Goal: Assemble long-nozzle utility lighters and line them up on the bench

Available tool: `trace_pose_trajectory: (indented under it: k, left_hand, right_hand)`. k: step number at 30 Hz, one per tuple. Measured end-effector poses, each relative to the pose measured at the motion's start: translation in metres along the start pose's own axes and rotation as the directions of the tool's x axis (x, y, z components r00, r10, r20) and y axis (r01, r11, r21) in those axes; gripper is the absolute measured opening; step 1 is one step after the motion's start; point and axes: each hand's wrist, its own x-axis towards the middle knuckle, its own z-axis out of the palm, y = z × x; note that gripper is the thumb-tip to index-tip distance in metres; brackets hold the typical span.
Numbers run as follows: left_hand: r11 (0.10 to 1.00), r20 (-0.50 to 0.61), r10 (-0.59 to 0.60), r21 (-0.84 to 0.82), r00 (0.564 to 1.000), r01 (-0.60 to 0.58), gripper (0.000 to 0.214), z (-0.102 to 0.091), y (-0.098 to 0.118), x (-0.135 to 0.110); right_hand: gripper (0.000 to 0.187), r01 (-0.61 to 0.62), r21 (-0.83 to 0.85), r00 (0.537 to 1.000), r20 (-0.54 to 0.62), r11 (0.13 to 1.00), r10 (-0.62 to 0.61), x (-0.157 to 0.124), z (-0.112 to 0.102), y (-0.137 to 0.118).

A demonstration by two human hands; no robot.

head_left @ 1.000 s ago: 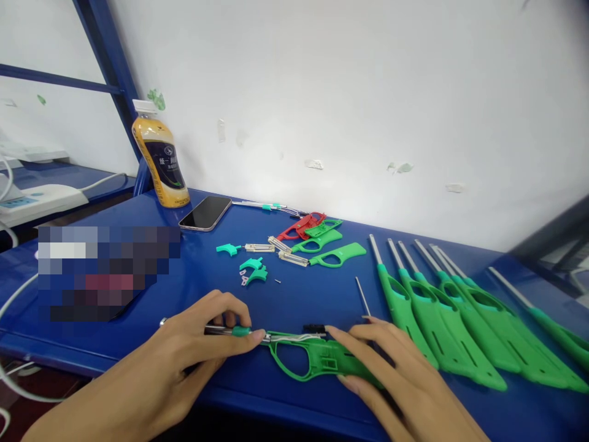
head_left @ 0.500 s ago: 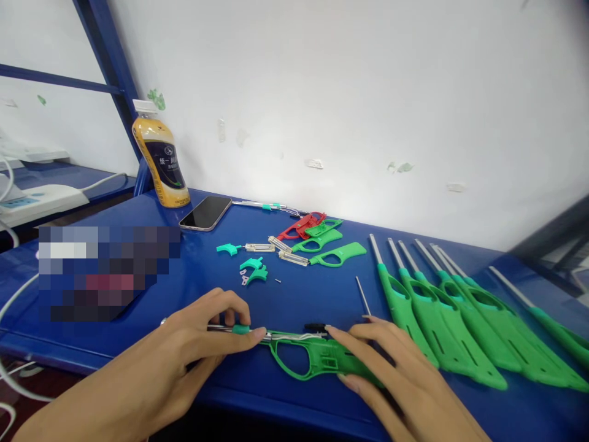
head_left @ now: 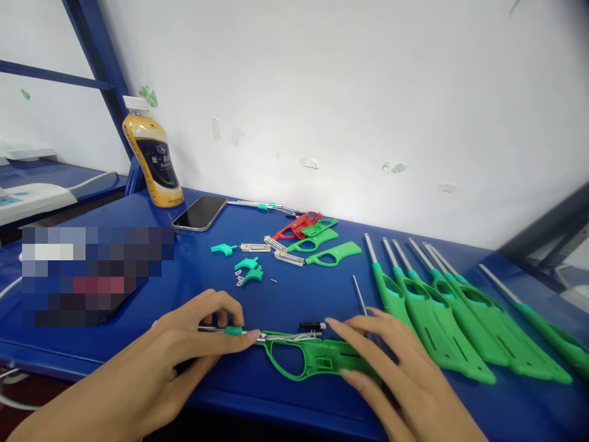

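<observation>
My left hand point(head_left: 202, 341) is closed in a pinch on a thin metal lighter tube with a teal collar point(head_left: 233, 330). The tube lies along the left end of an opened green lighter half-shell point(head_left: 317, 362), and pale wires run from it over the shell. Spanning the shell's right part is my right hand point(head_left: 391, 356), thumb on the near edge and fingers on the far side. Its forefinger tip is at the pale end of a small black igniter point(head_left: 311, 325). A thin metal rod point(head_left: 359, 293) runs under this hand; its other end is mostly hidden.
Several assembled green lighters point(head_left: 442, 325) lie at right. Behind my hands are teal triggers point(head_left: 248, 267), clear fuel tanks point(head_left: 255, 247), green shells point(head_left: 338, 253) and a red shell point(head_left: 294, 228). A phone point(head_left: 201, 213) and yellow bottle point(head_left: 151, 162) stand back left.
The view has shifted slightly, so most things sit a little farther left. The black igniter shows more of its pale end by my right forefinger. Both hands keep nearly the same pose.
</observation>
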Motion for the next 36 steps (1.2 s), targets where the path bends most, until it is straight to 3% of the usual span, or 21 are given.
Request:
trace_pose_trajectory:
  k: [3,10,18,26,36]
  left_hand:
    - [1.000,-0.016,-0.004,0.028,1.000,0.005,0.050,0.003,0.000,-0.001]
    - [0.998,-0.030,0.010,0.060,1.000,-0.009,0.050,0.005,-0.001,-0.005]
    - [0.996,-0.028,0.006,0.087,1.000,-0.003,0.047,0.009,-0.002,-0.006]
    - [0.994,-0.030,0.020,0.104,0.999,-0.017,0.047,0.008,-0.004,-0.003]
    - [0.994,-0.049,0.013,0.106,0.999,-0.008,0.046,0.009,-0.004,-0.006]
  right_hand:
    - [0.037,0.022,0.020,1.000,-0.006,1.000,-0.022,0.011,0.001,0.001]
    - [0.042,0.012,0.218,0.985,0.168,0.976,-0.049,0.031,0.010,0.003]
    - [0.031,-0.142,0.312,0.979,0.183,0.939,0.087,0.028,0.015,0.004]
    - [0.018,-0.116,0.352,0.993,0.017,0.929,0.117,0.028,0.012,0.008]
    - [0.024,-0.077,0.322,0.989,-0.096,0.944,0.114,0.032,0.002,0.000]
